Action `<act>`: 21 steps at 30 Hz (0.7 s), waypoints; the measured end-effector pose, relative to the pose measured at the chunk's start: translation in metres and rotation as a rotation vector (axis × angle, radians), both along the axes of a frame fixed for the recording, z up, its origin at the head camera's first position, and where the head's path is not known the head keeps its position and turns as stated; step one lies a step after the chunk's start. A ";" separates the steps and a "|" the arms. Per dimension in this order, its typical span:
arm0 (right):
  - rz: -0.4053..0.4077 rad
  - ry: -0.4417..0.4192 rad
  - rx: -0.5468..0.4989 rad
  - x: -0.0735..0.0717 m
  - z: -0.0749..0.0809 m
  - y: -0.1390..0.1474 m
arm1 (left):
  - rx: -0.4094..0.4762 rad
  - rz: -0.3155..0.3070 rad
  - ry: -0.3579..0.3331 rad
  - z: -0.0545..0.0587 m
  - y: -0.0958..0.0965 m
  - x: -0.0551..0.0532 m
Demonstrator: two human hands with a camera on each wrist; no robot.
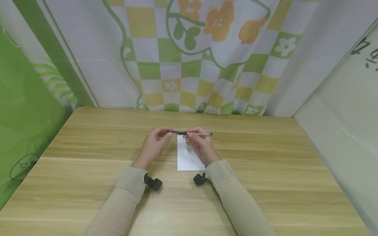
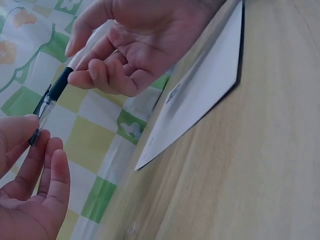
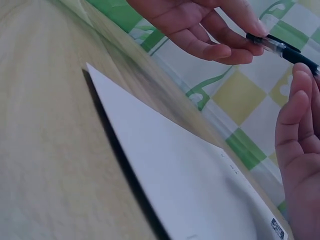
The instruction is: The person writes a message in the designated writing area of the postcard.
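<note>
A slim pen with a clear barrel and a black grip and cap is held level between both hands, above the far edge of a white notepad. My left hand pinches the capped end between thumb and fingertips, as the left wrist view shows on the dark cap tip. Around the clear barrel, my right hand holds the pen between thumb and fingers, its other fingers loosely curled. The cap with its clip lies between the two hands. Part of the notepad is hidden under the right hand.
The pad lies on a wooden table. Behind the table hangs a checked, flowered curtain, and a white panel stands at the right. Each wrist carries a small black camera, the left one and the right one.
</note>
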State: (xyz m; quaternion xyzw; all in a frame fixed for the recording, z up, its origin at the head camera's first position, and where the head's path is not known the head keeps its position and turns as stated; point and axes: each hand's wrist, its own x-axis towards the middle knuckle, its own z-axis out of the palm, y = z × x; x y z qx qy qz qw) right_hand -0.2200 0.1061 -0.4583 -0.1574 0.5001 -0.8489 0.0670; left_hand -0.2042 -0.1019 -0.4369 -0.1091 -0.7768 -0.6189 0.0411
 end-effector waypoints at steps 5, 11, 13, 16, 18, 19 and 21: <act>0.029 0.046 0.077 -0.001 0.001 0.004 | 0.085 0.013 -0.079 0.002 -0.002 -0.001; 0.104 0.050 0.029 -0.003 -0.002 0.007 | 0.230 0.015 -0.144 0.001 -0.002 -0.003; 0.130 0.054 0.007 -0.003 -0.002 0.007 | 0.278 0.011 -0.161 0.001 -0.002 -0.003; 0.163 0.073 -0.026 -0.003 -0.002 0.006 | 0.333 0.002 -0.176 0.002 -0.001 -0.003; 0.182 0.079 -0.047 -0.004 -0.002 0.006 | 0.359 -0.005 -0.183 0.001 -0.001 -0.004; 0.191 0.076 -0.060 -0.004 -0.002 0.006 | 0.374 -0.009 -0.186 0.001 0.000 -0.004; 0.209 0.060 -0.076 -0.004 -0.001 0.006 | 0.400 -0.017 -0.190 0.001 0.000 -0.004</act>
